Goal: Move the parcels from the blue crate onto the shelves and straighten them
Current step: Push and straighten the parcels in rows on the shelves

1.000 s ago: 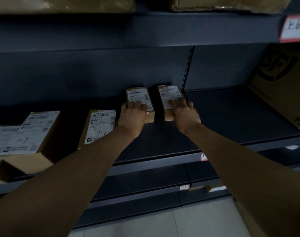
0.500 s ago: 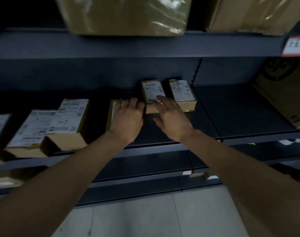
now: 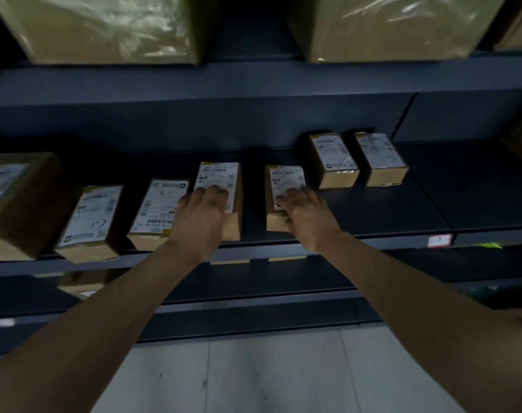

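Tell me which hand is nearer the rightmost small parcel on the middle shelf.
Right. The right hand rests on a labelled parcel two places left of the rightmost small parcel; the left hand rests on the next parcel farther left.

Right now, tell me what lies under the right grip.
A small brown parcel on the shelf; the right grip rests on its white label. The label's near end and the box's front right corner are covered.

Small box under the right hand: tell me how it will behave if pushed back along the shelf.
The small box looks stiff: its cardboard edges are square under the right hand. It lies flat, so it should slide, not tip. The smooth shelf probably offers little drag.
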Action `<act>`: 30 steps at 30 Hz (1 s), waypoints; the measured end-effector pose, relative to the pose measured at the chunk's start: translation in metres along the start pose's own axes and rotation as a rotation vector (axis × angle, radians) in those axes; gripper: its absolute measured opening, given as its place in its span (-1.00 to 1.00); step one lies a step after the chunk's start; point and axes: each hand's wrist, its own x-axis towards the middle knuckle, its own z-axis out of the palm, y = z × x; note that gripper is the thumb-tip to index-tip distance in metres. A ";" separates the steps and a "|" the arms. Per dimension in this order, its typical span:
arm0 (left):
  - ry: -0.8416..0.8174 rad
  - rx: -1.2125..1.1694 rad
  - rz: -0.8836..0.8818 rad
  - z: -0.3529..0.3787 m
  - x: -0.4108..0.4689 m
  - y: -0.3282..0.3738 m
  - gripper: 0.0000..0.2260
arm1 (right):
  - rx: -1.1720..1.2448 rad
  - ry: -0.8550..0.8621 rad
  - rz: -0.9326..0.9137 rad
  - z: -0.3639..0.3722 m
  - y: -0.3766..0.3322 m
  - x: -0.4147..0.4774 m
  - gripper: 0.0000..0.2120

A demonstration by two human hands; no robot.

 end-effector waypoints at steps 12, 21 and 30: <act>0.112 -0.064 -0.012 0.028 0.071 -0.008 -0.49 | 0.030 0.072 0.069 0.014 0.019 0.060 -0.33; 0.143 -0.050 -0.039 0.034 0.105 -0.012 -0.46 | 0.027 0.062 0.081 0.010 0.024 0.084 -0.27; 0.218 -0.084 -0.018 0.018 0.051 -0.022 -0.46 | 0.045 0.243 -0.091 -0.014 -0.032 0.052 -0.49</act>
